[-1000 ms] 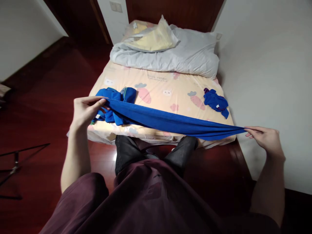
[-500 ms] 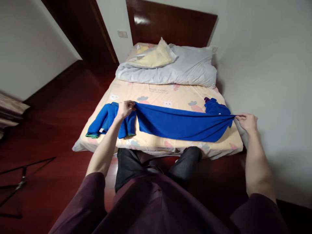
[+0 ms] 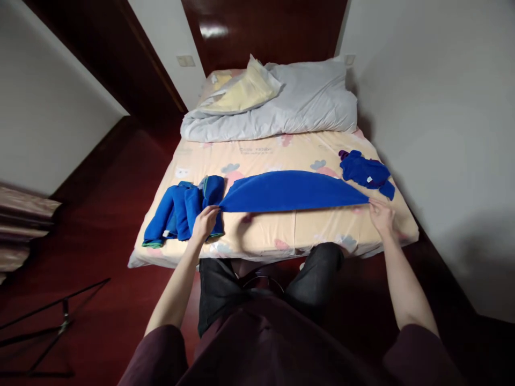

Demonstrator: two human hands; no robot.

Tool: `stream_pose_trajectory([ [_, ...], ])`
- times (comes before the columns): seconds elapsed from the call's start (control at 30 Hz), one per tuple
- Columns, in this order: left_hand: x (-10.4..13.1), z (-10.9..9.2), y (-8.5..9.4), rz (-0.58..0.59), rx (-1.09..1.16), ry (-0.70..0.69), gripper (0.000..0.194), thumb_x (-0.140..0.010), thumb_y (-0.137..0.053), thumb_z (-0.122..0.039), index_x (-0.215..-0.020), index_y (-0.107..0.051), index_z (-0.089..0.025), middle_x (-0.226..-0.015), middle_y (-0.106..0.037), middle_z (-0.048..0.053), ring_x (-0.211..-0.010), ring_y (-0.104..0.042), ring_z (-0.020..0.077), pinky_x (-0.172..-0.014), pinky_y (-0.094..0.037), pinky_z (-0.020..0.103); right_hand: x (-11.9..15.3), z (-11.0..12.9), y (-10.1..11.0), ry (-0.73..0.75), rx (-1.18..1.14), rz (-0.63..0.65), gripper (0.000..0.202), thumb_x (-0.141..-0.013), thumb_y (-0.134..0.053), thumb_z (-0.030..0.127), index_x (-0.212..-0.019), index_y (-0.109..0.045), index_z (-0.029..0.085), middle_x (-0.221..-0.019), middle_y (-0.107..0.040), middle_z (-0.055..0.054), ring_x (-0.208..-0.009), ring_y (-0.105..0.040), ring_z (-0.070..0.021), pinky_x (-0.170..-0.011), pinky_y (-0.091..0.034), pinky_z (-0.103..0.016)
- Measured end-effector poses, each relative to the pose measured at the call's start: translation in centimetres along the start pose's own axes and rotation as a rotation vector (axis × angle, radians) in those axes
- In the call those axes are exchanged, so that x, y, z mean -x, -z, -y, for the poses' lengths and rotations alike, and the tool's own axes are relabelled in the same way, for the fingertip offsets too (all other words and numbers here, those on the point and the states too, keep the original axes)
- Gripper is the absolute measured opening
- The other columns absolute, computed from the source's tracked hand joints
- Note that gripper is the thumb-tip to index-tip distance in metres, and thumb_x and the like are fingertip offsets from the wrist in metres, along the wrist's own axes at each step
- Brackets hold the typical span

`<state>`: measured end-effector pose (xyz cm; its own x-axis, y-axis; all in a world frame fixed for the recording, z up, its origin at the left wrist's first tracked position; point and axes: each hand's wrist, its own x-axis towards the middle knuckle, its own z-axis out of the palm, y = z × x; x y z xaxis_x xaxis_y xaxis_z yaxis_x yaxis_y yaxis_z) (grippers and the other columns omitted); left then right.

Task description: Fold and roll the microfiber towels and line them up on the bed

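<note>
A long piece of blue cloth (image 3: pixel 293 191) is stretched across the bed's near half, its near edge taut and its far edge bowed away from me. My left hand (image 3: pixel 206 221) pinches the left near corner, close beside a blue garment (image 3: pixel 177 206) with green-edged cuffs that lies on the sheet. At the other end, my right hand (image 3: pixel 381 215) pinches the right near corner. Beyond that hand lies a crumpled blue garment (image 3: pixel 364 170) with a purple part and a white tag. Whether the cloth is a scarf or another item, I cannot tell.
The bed (image 3: pixel 225 155) has a peach patterned sheet. A grey quilt (image 3: pixel 309 99) and a yellow cloth (image 3: pixel 245 94) lie near the dark headboard (image 3: pixel 265 32). A black metal stand (image 3: pixel 64 316) is on the floor at left, below a curtain (image 3: pixel 24 230). A wall rises at right.
Both hands have come down nearer me with the cloth's edge. The cloth, earlier hanging toward me, now lies bowed away from me. The crumpled garment at right is now uncovered.
</note>
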<state>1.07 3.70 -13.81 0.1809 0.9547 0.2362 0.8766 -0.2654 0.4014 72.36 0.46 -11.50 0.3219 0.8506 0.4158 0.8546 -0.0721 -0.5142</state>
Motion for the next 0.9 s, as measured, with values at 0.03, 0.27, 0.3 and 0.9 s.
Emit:
stream_pose_trajectory([
  [0.03,0.9,0.4,-1.4,0.08,-0.049,0.017,0.034,-0.098,-0.044,-0.019,-0.117,-0.073,-0.019,-0.133,-0.068,0.011,-0.123,-0.062,0.0241,-0.101,-0.054,0.036,1.1,-0.9,-1.3,-0.03,0.019,0.067,0.027,-0.09,-0.056,0.022,-0.101,-0.078,0.012,-0.113,-0.078,-0.017,-0.11,-0.073,-0.0245,-0.107,-0.054,-0.039],
  [0.27,4.6,0.7,-8.7,0.331,-0.316,-0.008,0.033,-0.094,-0.047,-0.012,-0.111,-0.074,-0.019,-0.127,-0.067,0.018,-0.12,-0.056,0.0338,-0.099,-0.047,0.047,7.6,-5.2,-6.8,-0.198,0.214,0.387,0.032,-0.087,-0.052,0.016,-0.104,-0.08,0.013,-0.108,-0.078,-0.017,-0.103,-0.071,-0.0265,-0.102,-0.055,-0.04],
  [0.3,4.7,0.6,-9.1,0.325,-0.323,-0.037,0.035,-0.094,-0.046,-0.011,-0.114,-0.073,-0.019,-0.13,-0.066,0.018,-0.122,-0.055,0.0342,-0.101,-0.046,0.048,8.2,-5.3,-7.0,-0.173,0.238,0.381,0.033,-0.087,-0.052,0.015,-0.106,-0.079,0.013,-0.111,-0.078,-0.016,-0.105,-0.069,-0.0271,-0.102,-0.054,-0.041],
  [0.9,4.3,-0.8,-7.7,0.587,-0.255,0.006,0.033,-0.083,-0.048,-0.008,-0.094,-0.077,-0.019,-0.101,-0.072,0.012,-0.099,-0.067,0.0224,-0.087,-0.052,0.03,11.0,-3.3,-4.6,0.004,0.424,0.644,0.04,-0.088,-0.049,0.002,-0.11,-0.08,0.017,-0.119,-0.076,-0.011,-0.111,-0.067,-0.0222,-0.1,-0.048,-0.027],
])
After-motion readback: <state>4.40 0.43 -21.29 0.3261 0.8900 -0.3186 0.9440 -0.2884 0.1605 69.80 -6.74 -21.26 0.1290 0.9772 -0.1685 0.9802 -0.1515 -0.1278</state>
